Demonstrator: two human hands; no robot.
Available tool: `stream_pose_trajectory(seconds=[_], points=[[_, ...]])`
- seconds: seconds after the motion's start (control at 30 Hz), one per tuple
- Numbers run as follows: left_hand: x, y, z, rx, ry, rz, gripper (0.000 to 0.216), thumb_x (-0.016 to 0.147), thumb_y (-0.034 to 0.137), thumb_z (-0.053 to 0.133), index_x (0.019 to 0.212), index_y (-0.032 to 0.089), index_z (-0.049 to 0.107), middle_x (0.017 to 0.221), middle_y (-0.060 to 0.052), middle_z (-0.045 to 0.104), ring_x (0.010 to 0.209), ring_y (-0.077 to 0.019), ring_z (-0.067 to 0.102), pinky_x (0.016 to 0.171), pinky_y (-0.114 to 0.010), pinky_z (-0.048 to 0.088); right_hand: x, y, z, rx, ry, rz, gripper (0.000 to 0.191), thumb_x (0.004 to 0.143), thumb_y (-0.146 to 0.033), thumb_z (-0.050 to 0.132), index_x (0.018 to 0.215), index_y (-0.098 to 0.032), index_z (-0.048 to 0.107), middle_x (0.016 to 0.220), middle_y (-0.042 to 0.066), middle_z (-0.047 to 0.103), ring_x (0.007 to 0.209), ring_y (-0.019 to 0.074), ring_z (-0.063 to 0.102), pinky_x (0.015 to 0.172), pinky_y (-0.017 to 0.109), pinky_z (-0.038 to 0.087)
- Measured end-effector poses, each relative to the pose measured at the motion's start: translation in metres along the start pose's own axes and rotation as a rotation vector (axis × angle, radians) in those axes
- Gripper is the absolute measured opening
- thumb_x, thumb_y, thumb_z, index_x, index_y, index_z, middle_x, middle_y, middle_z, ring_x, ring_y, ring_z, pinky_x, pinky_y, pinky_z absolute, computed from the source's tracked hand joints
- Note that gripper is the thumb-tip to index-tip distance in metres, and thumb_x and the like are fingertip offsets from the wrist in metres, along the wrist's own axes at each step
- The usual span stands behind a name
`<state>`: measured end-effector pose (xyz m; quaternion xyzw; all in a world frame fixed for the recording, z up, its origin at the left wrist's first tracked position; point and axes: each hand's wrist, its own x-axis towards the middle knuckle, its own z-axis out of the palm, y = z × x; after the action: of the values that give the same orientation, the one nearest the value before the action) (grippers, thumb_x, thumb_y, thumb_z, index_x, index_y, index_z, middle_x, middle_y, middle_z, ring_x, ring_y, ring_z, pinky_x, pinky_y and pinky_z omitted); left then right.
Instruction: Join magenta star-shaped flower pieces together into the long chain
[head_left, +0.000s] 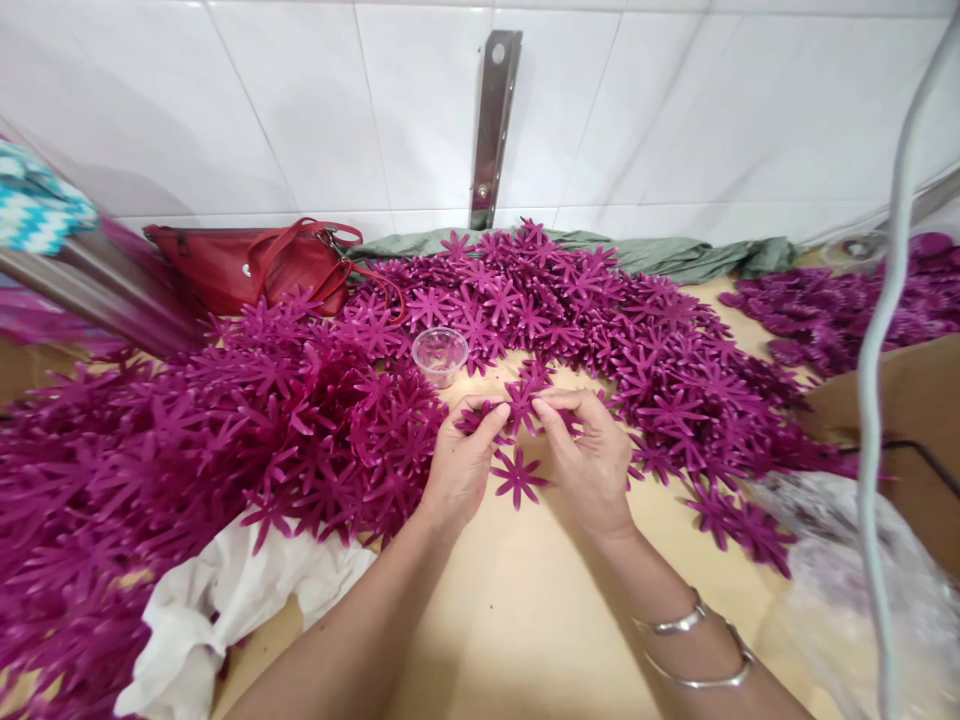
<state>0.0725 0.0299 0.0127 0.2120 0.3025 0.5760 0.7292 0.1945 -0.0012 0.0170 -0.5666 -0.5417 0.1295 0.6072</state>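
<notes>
Between my two hands is a magenta flower-shaped piece (524, 402) with several narrow petals. My left hand (463, 455) pinches its left side between thumb and finger, and more purple petals show beneath those fingers. On the other side my right hand (592, 455) grips a petal the same way. One loose magenta flower piece (519, 478) lies flat on the tabletop just below the hands. A clear plastic cup (440, 355) stands beyond my left hand, touching the heap; whatever it contains is too small to make out.
A large heap of magenta flower pieces (315, 410) curves around the work spot on the pale table (495, 620). A red bag (225, 265) rests at the back left. White cloth (240, 580) lies front left. A grey cable (872, 400) hangs at right near clear plastic bags (847, 590).
</notes>
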Motion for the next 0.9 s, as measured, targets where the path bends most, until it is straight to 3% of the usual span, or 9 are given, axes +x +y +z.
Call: stream_pose_trajectory(seconds=[0.1, 0.23, 0.4, 0.7, 0.9], points=[[0.0005, -0.0006, -0.0008, 0.001, 0.038, 0.031, 0.036, 0.057, 0.027, 0.099, 0.077, 0.018, 0.071, 0.078, 0.004, 0.075, 0.072, -0.0077, 0.068, 0.073, -0.02, 0.053, 0.0036, -0.0044, -0.0019, -0.012, -0.024, -0.059, 0.004, 0.096, -0.024, 0.068, 0.1, -0.024, 0.069, 0.11, 0.006, 0.073, 0.108, 0.0242, 0.069, 0.099, 0.045, 0.053], [0.0015, -0.003, -0.0057, 0.063, -0.002, 0.073, 0.031, 0.064, 0.029, 0.096, 0.081, 0.018, 0.072, 0.081, 0.003, 0.076, 0.075, -0.0089, 0.068, 0.075, -0.021, 0.053, 0.0083, -0.0041, -0.0052, -0.16, -0.087, -0.214, 0.027, 0.093, -0.026, 0.073, 0.12, -0.027, 0.07, 0.132, 0.01, 0.066, 0.13, 0.0287, 0.058, 0.115, 0.055, 0.041], [0.002, -0.0062, -0.0087, 0.135, -0.058, 0.112, 0.028, 0.068, 0.031, 0.095, 0.082, 0.018, 0.074, 0.084, 0.002, 0.076, 0.078, -0.0092, 0.068, 0.077, -0.022, 0.053, 0.0057, 0.0014, -0.0037, -0.162, -0.121, -0.144, 0.008, 0.094, -0.026, 0.071, 0.1, -0.027, 0.077, 0.122, 0.008, 0.07, 0.123, 0.0275, 0.06, 0.113, 0.053, 0.043], [0.0007, -0.0016, -0.0018, 0.052, -0.045, 0.049, 0.032, 0.064, 0.037, 0.097, 0.078, 0.018, 0.076, 0.082, 0.003, 0.078, 0.077, -0.0088, 0.07, 0.082, -0.021, 0.054, 0.0104, 0.0045, -0.0015, 0.196, -0.204, 0.16, 0.011, 0.094, -0.03, 0.07, 0.086, -0.024, 0.076, 0.106, 0.006, 0.076, 0.106, 0.0239, 0.07, 0.103, 0.046, 0.052], [0.0018, -0.0055, -0.007, 0.105, -0.073, 0.105, 0.025, 0.071, 0.034, 0.093, 0.084, 0.019, 0.079, 0.086, 0.001, 0.079, 0.082, -0.0106, 0.071, 0.086, -0.023, 0.055, 0.0092, -0.0002, -0.0019, 0.136, -0.18, 0.096, 0.007, 0.094, -0.027, 0.07, 0.098, -0.025, 0.075, 0.107, 0.006, 0.076, 0.107, 0.0233, 0.07, 0.101, 0.044, 0.054]])
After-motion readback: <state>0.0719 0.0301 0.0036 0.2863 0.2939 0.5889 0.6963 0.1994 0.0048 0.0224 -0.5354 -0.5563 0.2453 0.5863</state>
